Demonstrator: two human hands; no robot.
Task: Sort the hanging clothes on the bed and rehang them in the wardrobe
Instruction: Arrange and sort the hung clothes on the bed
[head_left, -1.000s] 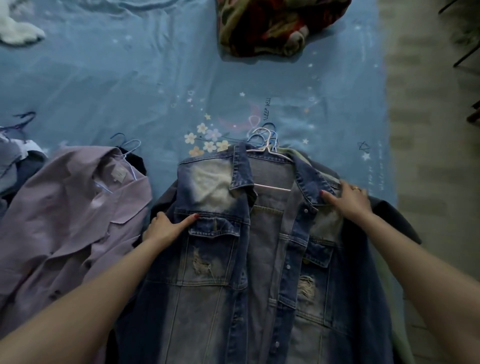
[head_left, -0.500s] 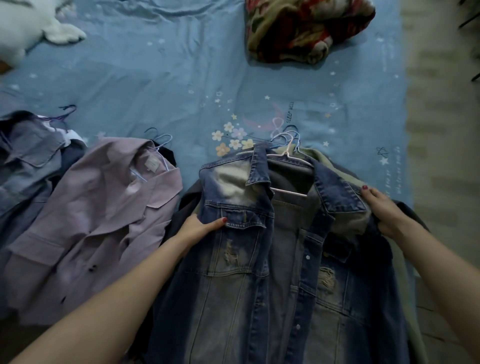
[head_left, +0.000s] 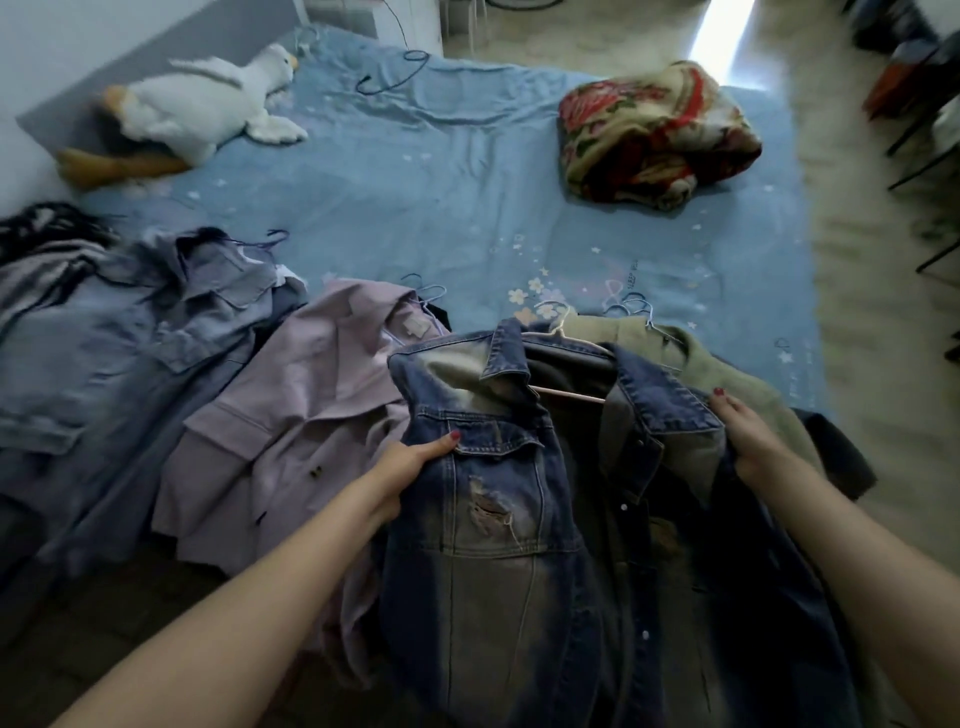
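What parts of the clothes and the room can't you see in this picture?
- Head view: the denim jacket has its hem cut off by the bottom edge.
- The left hand and right hand have their fingers tucked behind the denim.
- The olive garment is mostly covered by the jacket.
- The wardrobe is out of frame.
- The dark clothes at the left edge are blurred.

A faded, ripped denim jacket (head_left: 498, 499) on a pale hanger (head_left: 563, 338) is hanging open at the bed's (head_left: 415, 208) near edge, lilac jacket (head_left: 291, 426) lying left.

A home bedroom: a blue-sheeted bed (head_left: 415, 197) with a plush goose (head_left: 202, 104).
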